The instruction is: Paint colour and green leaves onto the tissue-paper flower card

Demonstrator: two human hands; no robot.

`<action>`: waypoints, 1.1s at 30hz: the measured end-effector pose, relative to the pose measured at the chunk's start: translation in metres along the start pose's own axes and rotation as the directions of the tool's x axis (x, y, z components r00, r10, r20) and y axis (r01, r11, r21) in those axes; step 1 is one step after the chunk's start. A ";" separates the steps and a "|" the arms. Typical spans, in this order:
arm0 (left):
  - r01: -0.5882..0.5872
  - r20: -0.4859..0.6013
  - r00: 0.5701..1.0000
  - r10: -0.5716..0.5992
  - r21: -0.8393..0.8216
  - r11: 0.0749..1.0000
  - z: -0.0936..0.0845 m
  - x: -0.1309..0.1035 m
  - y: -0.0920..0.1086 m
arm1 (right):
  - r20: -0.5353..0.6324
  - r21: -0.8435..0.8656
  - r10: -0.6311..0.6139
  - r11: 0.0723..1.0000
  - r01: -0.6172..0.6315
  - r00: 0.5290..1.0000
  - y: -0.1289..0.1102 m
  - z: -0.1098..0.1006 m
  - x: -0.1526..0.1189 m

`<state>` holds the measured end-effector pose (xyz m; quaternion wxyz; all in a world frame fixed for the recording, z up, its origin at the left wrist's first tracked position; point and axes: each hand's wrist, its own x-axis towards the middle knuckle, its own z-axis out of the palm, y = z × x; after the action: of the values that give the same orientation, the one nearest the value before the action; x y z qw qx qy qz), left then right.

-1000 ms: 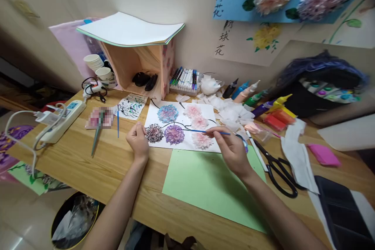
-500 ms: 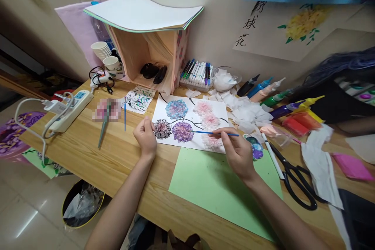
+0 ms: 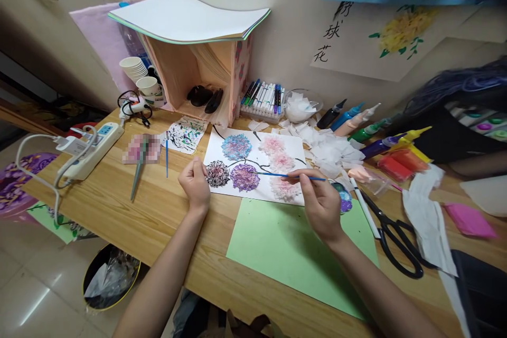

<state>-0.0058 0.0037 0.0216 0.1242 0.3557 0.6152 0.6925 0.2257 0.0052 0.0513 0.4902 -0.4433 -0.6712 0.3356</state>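
Observation:
My right hand [image 3: 322, 205] pinches a thin blue paintbrush [image 3: 277, 175], its tip at the right part of a purple tissue-paper flower [image 3: 244, 177]. The flower is on a white sheet [image 3: 266, 189] with dark painted stems, beside a black-edged flower [image 3: 217, 174], a blue one [image 3: 236, 147] and several pale pink ones [image 3: 282, 161]. My left hand [image 3: 195, 186] is curled into a fist at the sheet's left edge, by the black-edged flower; nothing shows in it. A paint-smeared palette [image 3: 344, 199] is partly hidden behind my right hand.
Green paper [image 3: 269, 243] lies in front of the sheet. Black scissors [image 3: 400, 243] and a white marker [image 3: 366, 208] are to the right. Tissue scraps [image 3: 332, 148] and paint bottles [image 3: 372, 128] stand behind. At left are another brush [image 3: 167, 158], tweezers [image 3: 139, 169] and a power strip [image 3: 97, 150].
The brush tip has shifted slightly left and inward over the purple flower. My left fist stays by the sheet's edge. The whole view has drifted a little.

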 end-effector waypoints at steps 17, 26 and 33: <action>0.001 -0.008 1.000 -0.001 0.000 1.000 -0.001 0.000 0.003 | 0.075 0.075 0.066 0.995 -0.072 0.995 0.006 0.014 0.005; -0.004 -0.014 1.000 0.004 0.000 1.000 -0.001 0.001 0.001 | 0.028 0.083 0.075 0.994 -0.077 0.997 0.009 0.014 0.006; -0.012 -0.013 1.000 0.012 -0.011 1.000 -0.001 0.001 0.000 | 0.024 0.065 0.065 0.996 -0.066 0.998 0.008 0.014 0.005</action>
<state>-0.0074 0.0034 0.0225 0.1180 0.3542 0.6099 0.6991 0.2133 0.0132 0.0418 0.4860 -0.4450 -0.6502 0.3783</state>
